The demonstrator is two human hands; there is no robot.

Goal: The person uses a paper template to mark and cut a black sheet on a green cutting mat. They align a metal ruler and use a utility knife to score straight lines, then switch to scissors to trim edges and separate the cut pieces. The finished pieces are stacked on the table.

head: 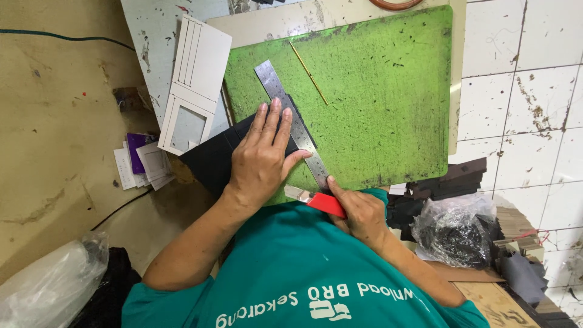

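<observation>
While white card templates (194,79) lie off the left edge of the green cutting mat (376,97), the person leans over that mat with both forearms angled inward. The left hand (262,159) is spread flat, fingers extended, pressing a black sheet (212,159) and the steel ruler (290,118) down at the mat's lower left. At the mat's near edge, just right of the ruler's lower end, the right hand (359,209) is clenched around a red-handled knife (319,201), blade against the ruler.

A craft workshop: scarred green cutting mat (376,91), steel ruler (291,121), stacked dark offcuts (452,179), card templates (194,85).
</observation>
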